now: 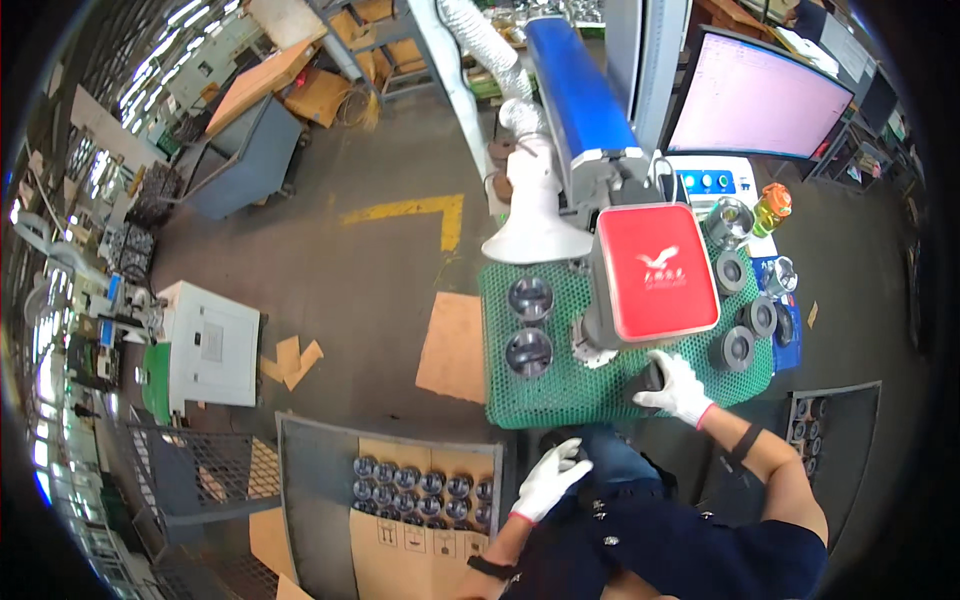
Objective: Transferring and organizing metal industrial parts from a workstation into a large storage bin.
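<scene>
My right hand (pixel 680 393), in a white glove, grips a dark piston (pixel 652 378) at the front edge of the green mesh mat (pixel 600 395). My left hand (pixel 550 480), also gloved in white, hovers over my lap with its fingers apart and nothing visible in them. Two shiny pistons, a far one (pixel 530 298) and a near one (pixel 528 353), stand at the mat's left side. On the right side are dark grey pistons, one (pixel 738 349) closest to my right hand. Above the mat hangs a machine head with a red top (pixel 660 270), hiding part of it.
A white suction hood (pixel 535 215) and blue machine arm (pixel 580 90) reach over the table. At right are a monitor (pixel 755 95), a control box (pixel 712 180) and an orange-capped bottle (pixel 772 208). Lower left, a metal bin (pixel 320 500) holds cardboard and several pistons (pixel 430 483).
</scene>
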`<state>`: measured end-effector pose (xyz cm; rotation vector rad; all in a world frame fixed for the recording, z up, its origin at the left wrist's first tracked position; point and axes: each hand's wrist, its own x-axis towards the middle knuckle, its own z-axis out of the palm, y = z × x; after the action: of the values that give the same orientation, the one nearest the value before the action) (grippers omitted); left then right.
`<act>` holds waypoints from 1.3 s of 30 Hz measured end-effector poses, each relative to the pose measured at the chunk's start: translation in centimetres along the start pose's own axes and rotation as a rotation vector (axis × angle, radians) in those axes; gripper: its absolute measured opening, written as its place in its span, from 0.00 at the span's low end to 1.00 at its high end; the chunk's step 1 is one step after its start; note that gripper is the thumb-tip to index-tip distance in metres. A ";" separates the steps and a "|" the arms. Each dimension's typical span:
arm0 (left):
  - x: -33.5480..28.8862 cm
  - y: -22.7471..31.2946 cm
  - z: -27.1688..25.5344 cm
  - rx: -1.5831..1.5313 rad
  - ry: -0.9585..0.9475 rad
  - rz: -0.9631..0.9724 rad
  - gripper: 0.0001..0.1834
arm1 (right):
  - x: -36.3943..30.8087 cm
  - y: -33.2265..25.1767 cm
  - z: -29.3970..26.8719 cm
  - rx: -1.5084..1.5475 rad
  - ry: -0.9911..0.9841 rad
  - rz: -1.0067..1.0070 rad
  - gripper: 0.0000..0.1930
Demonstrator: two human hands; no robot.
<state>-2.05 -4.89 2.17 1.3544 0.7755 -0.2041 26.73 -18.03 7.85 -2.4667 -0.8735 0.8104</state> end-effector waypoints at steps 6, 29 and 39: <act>-3.5 7.0 0.1 0.678 0.459 0.565 0.22 | -3.8 -9.8 5.6 1.402 -0.649 0.203 0.36; 17.6 18.1 0.3 0.776 0.329 0.575 0.38 | -6.6 3.7 1.1 1.547 -0.215 0.487 0.30; 11.5 15.9 -3.3 0.351 0.597 0.595 0.54 | 7.3 5.9 4.5 0.270 0.024 -0.237 0.44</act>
<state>14.02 5.35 7.81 1.9565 0.8038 0.5839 31.05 -16.66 -1.53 -2.0902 -0.9570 0.7578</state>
